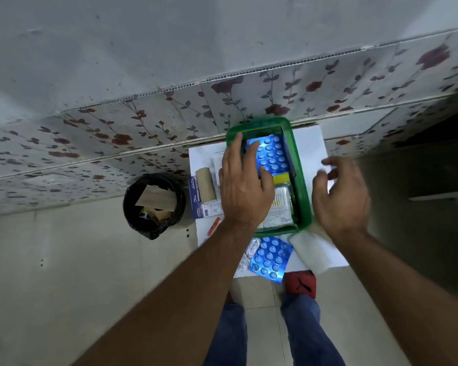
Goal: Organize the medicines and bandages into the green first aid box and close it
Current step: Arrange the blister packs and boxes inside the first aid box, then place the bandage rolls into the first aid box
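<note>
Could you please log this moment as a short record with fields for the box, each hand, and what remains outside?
box: green first aid box, open, on white table
inside box: blue blister pack, cotton swabs
left hand: spread over the box, fingers on its contents, gripping nothing
right hand: open, empty, beside the box's right wall
outside, near edge: second blue blister pack, white gauze roll, silver strip
outside, left: tan bandage roll, dressing packet
floor: black bin
</note>
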